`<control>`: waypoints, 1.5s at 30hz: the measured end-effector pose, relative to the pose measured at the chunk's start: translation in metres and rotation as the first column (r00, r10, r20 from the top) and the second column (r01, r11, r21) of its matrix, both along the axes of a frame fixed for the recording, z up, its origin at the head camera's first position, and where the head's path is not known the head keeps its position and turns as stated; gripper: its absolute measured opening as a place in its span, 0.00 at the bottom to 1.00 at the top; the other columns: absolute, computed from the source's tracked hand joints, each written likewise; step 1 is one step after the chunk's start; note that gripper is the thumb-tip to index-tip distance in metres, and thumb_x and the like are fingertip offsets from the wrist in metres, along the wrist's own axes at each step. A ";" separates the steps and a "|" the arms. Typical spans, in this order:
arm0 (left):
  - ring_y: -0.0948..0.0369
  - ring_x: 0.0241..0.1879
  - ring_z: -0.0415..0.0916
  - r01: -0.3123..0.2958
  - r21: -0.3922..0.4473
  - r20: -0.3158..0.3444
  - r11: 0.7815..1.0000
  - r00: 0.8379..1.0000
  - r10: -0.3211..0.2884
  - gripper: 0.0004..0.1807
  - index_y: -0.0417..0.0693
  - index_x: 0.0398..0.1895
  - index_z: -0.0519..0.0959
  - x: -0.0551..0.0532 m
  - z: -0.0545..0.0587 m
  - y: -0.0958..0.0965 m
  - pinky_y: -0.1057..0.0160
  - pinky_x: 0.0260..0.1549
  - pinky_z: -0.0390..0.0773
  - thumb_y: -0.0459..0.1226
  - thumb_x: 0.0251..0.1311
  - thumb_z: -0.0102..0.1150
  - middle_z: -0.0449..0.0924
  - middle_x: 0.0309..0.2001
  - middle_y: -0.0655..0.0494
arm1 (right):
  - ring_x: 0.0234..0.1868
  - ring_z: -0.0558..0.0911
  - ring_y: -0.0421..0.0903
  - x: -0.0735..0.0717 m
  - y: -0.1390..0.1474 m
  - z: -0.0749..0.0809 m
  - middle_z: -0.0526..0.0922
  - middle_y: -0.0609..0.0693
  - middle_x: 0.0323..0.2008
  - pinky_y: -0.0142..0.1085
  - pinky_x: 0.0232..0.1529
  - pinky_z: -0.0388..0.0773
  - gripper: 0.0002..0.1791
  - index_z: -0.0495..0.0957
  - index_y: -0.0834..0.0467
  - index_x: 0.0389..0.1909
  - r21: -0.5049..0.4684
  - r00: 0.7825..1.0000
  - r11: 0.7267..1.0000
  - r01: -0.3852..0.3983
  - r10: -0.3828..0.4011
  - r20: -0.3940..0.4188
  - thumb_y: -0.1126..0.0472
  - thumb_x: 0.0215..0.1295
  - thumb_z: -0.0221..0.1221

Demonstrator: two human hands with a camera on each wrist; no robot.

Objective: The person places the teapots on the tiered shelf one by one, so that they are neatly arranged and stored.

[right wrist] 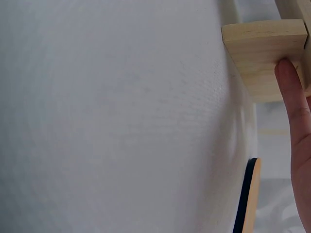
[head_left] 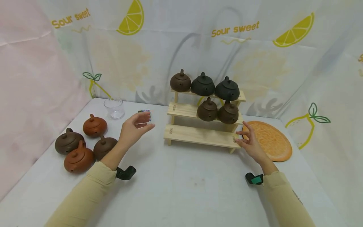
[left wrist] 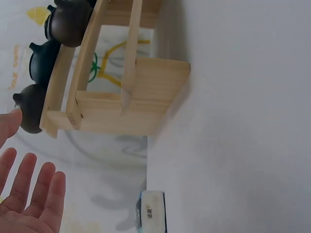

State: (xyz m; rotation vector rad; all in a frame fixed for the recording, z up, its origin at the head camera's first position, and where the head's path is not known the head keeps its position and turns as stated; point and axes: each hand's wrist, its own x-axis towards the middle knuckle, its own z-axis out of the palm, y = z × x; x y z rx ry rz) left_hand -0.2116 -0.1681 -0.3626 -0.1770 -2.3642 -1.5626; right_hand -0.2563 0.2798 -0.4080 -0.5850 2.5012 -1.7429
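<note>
The wooden three-tier stand is on the table, ahead of the person and between the two hands. Its long axis runs from left to right, slanted so that the right end comes a little closer to the person. The right hand is the nearer one: it touches that end at the lowest shelf, and in the right wrist view its thumb lies against the end leg. Whether it grips there or only presses, I cannot tell. The left hand holds nothing; thumb and fingers spread apart in the air, left of the stand's left end and clear of it, with the orange-red and brown teapots farther left. Five dark teapots sit on the stand, three on top and two on the middle tier, toward its right end
</note>
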 end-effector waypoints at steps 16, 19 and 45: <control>0.50 0.50 0.74 -0.085 -0.149 0.096 0.985 0.990 0.100 0.30 0.46 0.58 0.72 0.033 -0.003 -0.052 0.64 0.46 0.75 0.49 0.55 0.64 0.76 0.52 0.46 | 0.34 0.78 0.36 0.001 0.003 -0.003 0.64 0.62 0.52 0.24 0.37 0.73 0.43 0.41 0.43 0.72 -0.035 1.000 0.999 -0.005 0.004 -0.030 0.69 0.65 0.54; 0.51 0.49 0.75 -0.086 -0.171 0.093 0.982 0.990 0.103 0.29 0.45 0.58 0.72 0.039 -0.004 -0.061 0.75 0.40 0.74 0.48 0.55 0.64 0.76 0.52 0.46 | 0.34 0.78 0.36 0.002 0.001 -0.002 0.62 0.67 0.54 0.24 0.37 0.73 0.44 0.38 0.46 0.72 -0.013 1.000 1.000 0.008 -0.008 -0.010 0.71 0.66 0.53; 0.39 0.61 0.55 0.192 -0.432 0.402 0.881 0.916 -0.003 0.46 0.42 0.63 0.65 0.065 0.006 -0.119 0.35 0.53 0.57 0.55 0.42 0.70 0.61 0.62 0.34 | 0.33 0.78 0.35 0.000 -0.001 0.001 0.62 0.70 0.55 0.23 0.37 0.73 0.44 0.37 0.48 0.72 0.014 1.000 1.000 0.020 -0.020 0.000 0.72 0.65 0.53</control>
